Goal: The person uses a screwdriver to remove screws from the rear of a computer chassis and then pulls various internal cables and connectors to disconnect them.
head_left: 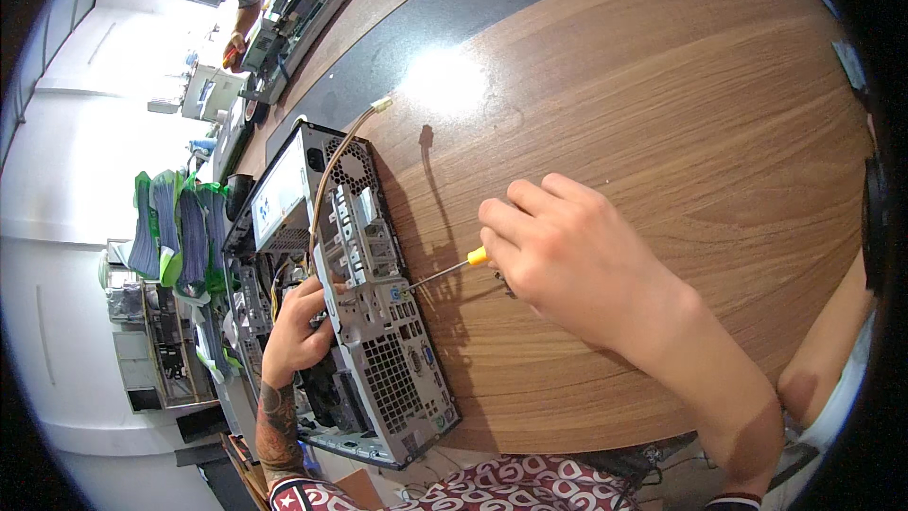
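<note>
A desktop computer case (pixel 392 364) stands at the table's left edge, its rear panel of ports and vent grilles turned toward the right. My right hand (pixel 567 246) is closed around a screwdriver (pixel 478 255) with a yellow handle. Its thin shaft points left, and the tip meets the rear panel near a blue port. From the other side, my left hand (pixel 298 331) reaches into the case with curled fingers. The rear panel hides its fingertips, and what they grip does not show. A loose brown cable (pixel 331 175) with a pale connector arches out over the case.
Another person's hand (pixel 234 49) holds an orange-handled tool beside a second computer chassis (pixel 293 24) at the far left. Green-and-grey bundles (pixel 180 227) lie beyond my case. The brown wooden table (pixel 681 123) spreads to the right. Another forearm (pixel 832 341) rests at the right edge.
</note>
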Motion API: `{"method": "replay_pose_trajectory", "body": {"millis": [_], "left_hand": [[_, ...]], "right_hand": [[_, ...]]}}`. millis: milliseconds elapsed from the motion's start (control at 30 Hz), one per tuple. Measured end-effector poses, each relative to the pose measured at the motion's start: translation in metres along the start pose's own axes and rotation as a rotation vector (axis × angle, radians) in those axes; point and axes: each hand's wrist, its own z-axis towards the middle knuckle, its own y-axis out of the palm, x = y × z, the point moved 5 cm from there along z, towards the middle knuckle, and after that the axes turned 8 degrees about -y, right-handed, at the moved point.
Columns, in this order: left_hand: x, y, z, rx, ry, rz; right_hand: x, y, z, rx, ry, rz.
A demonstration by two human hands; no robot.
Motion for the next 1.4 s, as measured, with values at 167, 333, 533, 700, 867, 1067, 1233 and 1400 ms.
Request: {"method": "replay_pose_trajectory", "body": {"millis": [167, 333, 533, 700, 867, 1067, 1233, 1400], "left_hand": [[0.001, -0.001, 0.000, -0.024, -0.022, 0.025], [0.000, 0.001, 0.004, -0.052, 0.012, -0.054], [0.004, -0.001, 0.006, -0.037, 0.025, -0.073], [0.008, -0.003, 0.006, -0.043, 0.052, -0.105], [0.011, -0.004, 0.004, -0.045, 0.084, -0.105], [0.011, -0.004, 0.000, -0.082, 0.176, -0.095], [0.003, -0.002, -0.005, -0.086, 0.217, -0.104], [0.000, 0.004, -0.005, -0.103, 0.261, -0.130]], "right_hand": [[-0.002, 0.001, -0.001, 0.007, -0.022, 0.005], [-0.005, -0.001, 0.000, -0.025, -0.058, -0.008], [0.003, 0.006, 0.000, -0.178, -0.022, 0.054], [-0.001, 0.002, 0.002, -0.165, -0.039, 0.013], [-0.003, -0.007, 0.004, -0.132, -0.050, 0.170], [0.002, -0.006, 0.009, -0.092, 0.046, 0.205], [-0.008, -0.006, 0.011, -0.152, -0.012, 0.186], [-0.011, -0.004, 0.019, -0.192, 0.009, 0.157]]}}
